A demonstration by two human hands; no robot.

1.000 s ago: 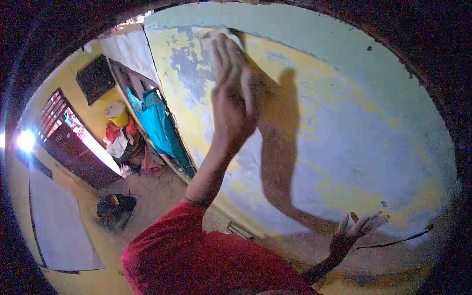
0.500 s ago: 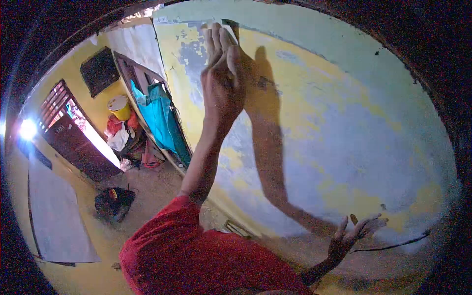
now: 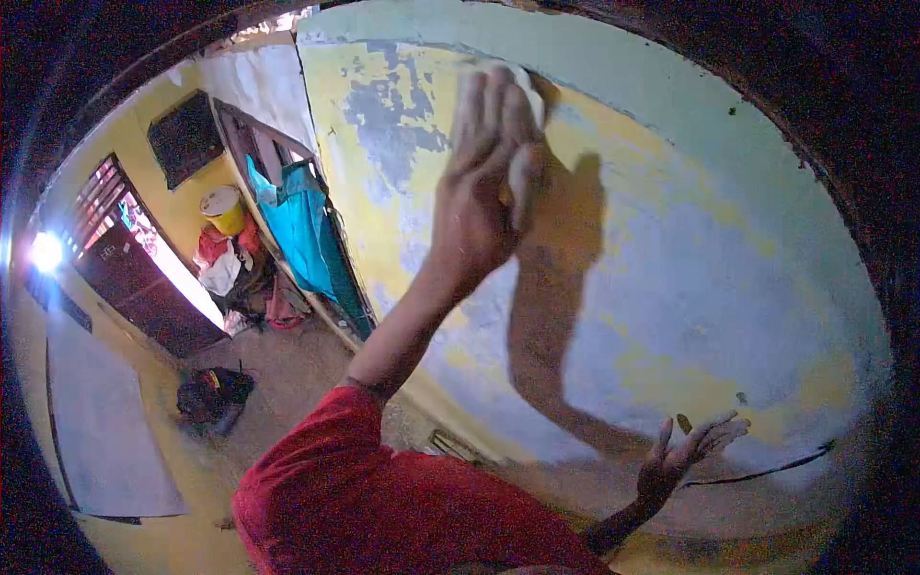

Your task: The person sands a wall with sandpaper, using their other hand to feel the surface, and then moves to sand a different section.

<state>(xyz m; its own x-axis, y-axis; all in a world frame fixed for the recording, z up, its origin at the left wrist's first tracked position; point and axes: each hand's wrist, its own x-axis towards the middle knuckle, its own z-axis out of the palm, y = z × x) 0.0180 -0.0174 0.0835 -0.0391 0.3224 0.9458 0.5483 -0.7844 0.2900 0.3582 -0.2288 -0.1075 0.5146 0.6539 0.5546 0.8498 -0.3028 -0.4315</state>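
My left hand [image 3: 484,177] is raised high against the wall [image 3: 671,287], fingers together and pointing up. Under its fingers is a pale flat piece [image 3: 530,94], like a folded sheet or pad, its edge showing past the fingertips. The thumb lies along the hand's right side, and most of the piece is hidden. The wall has patchy yellow, grey and whitish paint around the hand. Lower right, my right hand [image 3: 676,462] has its fingers spread close to the wall and holds nothing.
A teal cloth [image 3: 295,230] hangs by a doorway on the left. Beyond it, a yellow bucket [image 3: 224,213] tops a pile of cloths. A dark bag-like bundle [image 3: 213,393] lies on the floor. A bright lamp [image 3: 46,251] shines at far left.
My left hand has moved right along the upper wall with the pale piece, and its shadow has shifted right too. My right hand stays in nearly the same place.
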